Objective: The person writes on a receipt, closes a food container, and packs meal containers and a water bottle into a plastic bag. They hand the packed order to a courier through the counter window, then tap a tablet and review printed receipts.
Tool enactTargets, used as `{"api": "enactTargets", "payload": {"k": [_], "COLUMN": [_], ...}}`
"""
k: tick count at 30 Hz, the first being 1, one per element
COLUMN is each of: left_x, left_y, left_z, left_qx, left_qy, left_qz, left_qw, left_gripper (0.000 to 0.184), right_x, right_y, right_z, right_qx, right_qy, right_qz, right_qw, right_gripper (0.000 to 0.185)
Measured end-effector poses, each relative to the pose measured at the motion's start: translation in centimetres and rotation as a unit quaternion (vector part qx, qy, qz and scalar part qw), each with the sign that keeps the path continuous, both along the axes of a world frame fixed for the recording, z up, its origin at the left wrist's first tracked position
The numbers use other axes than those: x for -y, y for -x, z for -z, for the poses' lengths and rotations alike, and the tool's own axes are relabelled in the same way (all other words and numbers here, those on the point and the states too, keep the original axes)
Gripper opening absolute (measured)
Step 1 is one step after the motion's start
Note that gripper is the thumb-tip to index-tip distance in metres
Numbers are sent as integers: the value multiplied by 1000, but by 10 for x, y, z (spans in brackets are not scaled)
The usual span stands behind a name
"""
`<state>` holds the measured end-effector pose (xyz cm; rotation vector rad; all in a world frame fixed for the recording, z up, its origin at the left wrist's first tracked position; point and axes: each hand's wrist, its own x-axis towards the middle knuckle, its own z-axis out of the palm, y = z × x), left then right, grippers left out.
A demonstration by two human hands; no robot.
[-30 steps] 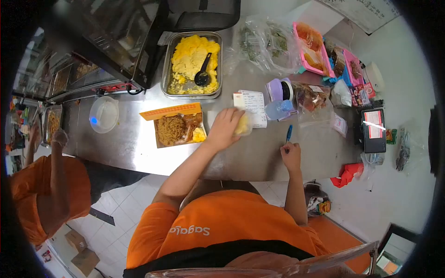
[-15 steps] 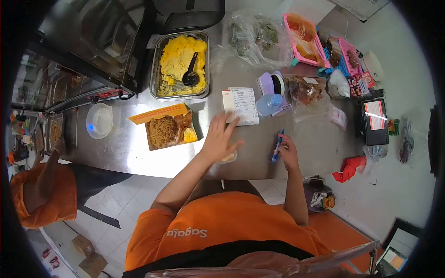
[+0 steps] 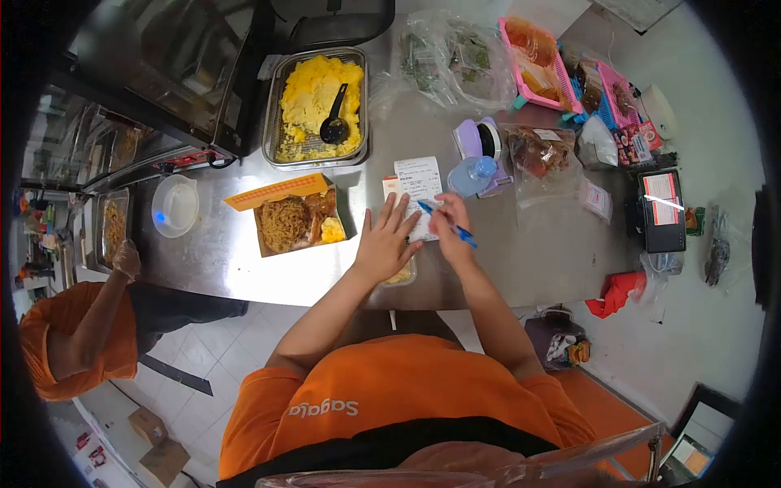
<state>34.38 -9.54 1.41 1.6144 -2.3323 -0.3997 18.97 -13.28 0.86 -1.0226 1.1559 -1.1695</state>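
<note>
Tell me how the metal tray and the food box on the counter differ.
The metal tray is larger; the food box is smaller.
The metal tray holds a broad mound of yellow food and a black spoon; the food box holds mostly brown food, with a small yellow portion and no spoon showing.
Both stand open on the counter.

White glare shines on the grey metal table (image 3: 561,252) at nine o'clock. The view bends near its dark edges.
</note>
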Motion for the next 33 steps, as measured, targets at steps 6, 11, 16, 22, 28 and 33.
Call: {"api": "enactTargets", "payload": {"k": [6, 11, 16, 22, 28, 33], "left_x": [-2, -2, -1, -1, -2, -1], "left_y": [-1, -1, -1, -2, -1, -1], "left_z": [7, 11, 10, 11, 14, 13], "left_qx": [-17, -18, -31, -31, -31, -36], "left_qy": [-7, -9, -4, -3, -1, -4], "left_qz": [-4, -2, -5, -4, -8, -6], "left_qw": [1000, 1000, 1000, 999, 999, 999], "left_gripper": [57, 57, 55, 54, 52, 52], "right_x": [28, 27, 25, 26, 26, 29], "right_y": [-14, -19, -18, -16, -11, -10], "right_z": [45, 28, 29, 35, 34, 41], "right_qx": [-161, -184, -192, -190, -187, -207], "right_qy": [117, 120, 98, 135, 106, 110], "right_qz": [16, -4, 15, 47, 52, 53], "right_qw": [980, 976, 976, 971, 975, 971], "right_gripper": [13, 11, 11, 10, 10, 11]}}
